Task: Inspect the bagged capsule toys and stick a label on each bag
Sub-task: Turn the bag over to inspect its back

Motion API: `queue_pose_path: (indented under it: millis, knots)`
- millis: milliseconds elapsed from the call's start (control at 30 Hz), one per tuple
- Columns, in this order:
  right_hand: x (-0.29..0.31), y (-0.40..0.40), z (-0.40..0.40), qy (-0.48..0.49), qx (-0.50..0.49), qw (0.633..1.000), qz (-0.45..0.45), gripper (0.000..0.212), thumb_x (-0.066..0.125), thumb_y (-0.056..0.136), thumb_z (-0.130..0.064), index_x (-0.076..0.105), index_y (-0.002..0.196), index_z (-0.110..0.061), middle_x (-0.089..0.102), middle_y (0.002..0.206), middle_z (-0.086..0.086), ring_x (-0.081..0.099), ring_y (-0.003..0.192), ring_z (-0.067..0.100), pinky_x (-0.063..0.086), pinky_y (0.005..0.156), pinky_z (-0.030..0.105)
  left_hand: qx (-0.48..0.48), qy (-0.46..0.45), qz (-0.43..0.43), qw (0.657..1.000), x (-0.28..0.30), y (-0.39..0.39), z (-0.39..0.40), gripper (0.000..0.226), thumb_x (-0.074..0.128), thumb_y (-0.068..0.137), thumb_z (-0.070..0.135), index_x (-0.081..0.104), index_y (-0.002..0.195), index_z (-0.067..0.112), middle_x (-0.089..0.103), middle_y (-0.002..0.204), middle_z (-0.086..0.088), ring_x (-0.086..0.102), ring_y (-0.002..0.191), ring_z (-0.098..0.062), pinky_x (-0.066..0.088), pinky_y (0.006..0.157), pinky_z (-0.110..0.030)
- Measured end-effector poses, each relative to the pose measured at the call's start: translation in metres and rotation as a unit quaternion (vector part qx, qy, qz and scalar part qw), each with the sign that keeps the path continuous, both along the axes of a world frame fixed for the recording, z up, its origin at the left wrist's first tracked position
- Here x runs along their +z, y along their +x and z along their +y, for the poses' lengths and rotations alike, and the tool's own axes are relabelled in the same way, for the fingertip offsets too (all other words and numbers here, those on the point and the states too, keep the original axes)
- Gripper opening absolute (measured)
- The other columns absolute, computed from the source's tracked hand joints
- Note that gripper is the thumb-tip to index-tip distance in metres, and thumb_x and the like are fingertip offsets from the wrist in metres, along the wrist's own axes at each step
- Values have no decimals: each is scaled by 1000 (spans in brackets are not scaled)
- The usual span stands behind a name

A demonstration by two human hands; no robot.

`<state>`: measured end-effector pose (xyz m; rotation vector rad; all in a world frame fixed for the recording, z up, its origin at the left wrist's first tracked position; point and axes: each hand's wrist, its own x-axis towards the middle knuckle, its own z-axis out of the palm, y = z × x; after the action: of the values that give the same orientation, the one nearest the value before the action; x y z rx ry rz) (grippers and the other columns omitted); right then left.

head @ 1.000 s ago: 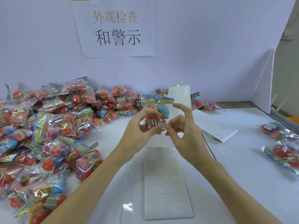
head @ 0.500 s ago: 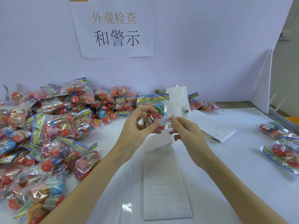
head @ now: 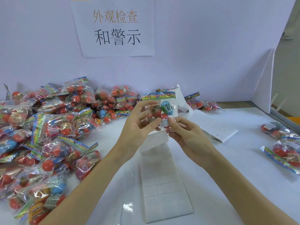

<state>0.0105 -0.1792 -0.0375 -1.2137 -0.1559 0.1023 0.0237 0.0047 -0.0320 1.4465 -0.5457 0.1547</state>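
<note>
My left hand [head: 139,125] grips a clear bag of capsule toys [head: 159,109] held up above the table's middle; red capsules and one blue-green capsule show inside, under a colourful header card. A small white label [head: 164,122] sits on the bag's lower front. My right hand [head: 186,135] pinches the bag's lower right corner, its thumb pressing beside the label. A white label sheet [head: 164,187] with a grid of cut squares lies flat below my hands.
A big heap of bagged capsule toys [head: 48,135] fills the table's left and back. Three bags [head: 282,143] lie at the right edge. Stacked white sheets [head: 215,129] rest behind my right hand. A paper sign [head: 115,26] hangs on the back wall.
My right hand dropped from the bag's upper part to its lower right corner, where the white label now shows. The bag stayed up in my left hand.
</note>
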Motion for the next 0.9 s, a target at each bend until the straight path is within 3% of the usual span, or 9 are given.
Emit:
queue_pose_path:
  millis: [100,200,333,467,567,667,733,833,900]
  knots:
    - [0,1,-1,4,5,1000,3,21,71,91,-29,78,93,-9,72,94,11,68,81,14,56,79,19,8,-12,10,1000,0,0,-2,64,71,96,4,46,144,39,76,118,-7,72,96,-25,59,85,-32]
    - [-1,1,2,-42,-12,999,-10,38,74,87,-37,76,107,-4,73,92,8,68,82,16,57,80,24,22,-12,21,999,-2,-1,-3,79,74,95,6,34,151,46,77,117,-7,72,96,-26,60,86,-34]
    - [-4,2,2,-98,-19,995,-20,44,79,79,-40,75,108,-6,71,85,4,65,77,16,55,76,25,38,-10,79,996,-4,3,1,85,83,86,17,33,151,38,78,109,-10,74,89,-24,59,84,-30]
    - [-4,5,-5,-72,-9,997,14,34,72,93,-28,72,112,0,73,92,8,68,81,16,58,76,23,39,-27,153,987,-3,7,5,60,73,95,20,42,146,27,79,106,-10,77,89,-24,61,93,-41]
    - [-6,7,-10,-76,-39,995,53,30,69,98,-26,75,111,1,78,94,8,72,80,15,58,74,20,106,-24,169,980,1,11,12,34,60,105,14,51,138,19,79,102,-6,76,83,-21,64,76,-35]
    - [-3,11,-16,-9,-48,993,108,26,70,96,-27,76,102,-2,76,93,9,70,72,14,57,65,19,251,111,82,958,-2,22,26,22,62,102,12,58,124,15,71,103,-5,68,87,-21,59,76,-33]
    - [5,11,-24,165,-2,974,155,24,68,98,-27,72,108,-6,71,99,8,68,70,14,54,59,21,322,277,0,905,-8,28,39,26,65,99,13,60,125,13,63,117,-5,58,106,-23,48,94,-34]
    - [11,7,-43,493,132,854,100,30,56,107,-37,70,126,-17,67,122,3,67,89,15,48,73,24,390,542,-36,744,-24,34,55,49,65,99,31,52,141,10,42,151,-20,34,138,-40,28,115,-46]
    - [13,4,-49,534,174,825,70,36,44,112,-39,70,133,-26,68,119,-2,62,82,11,46,70,21,416,646,2,639,-35,36,62,65,59,101,46,40,153,14,19,166,-27,16,153,-47,16,120,-58]
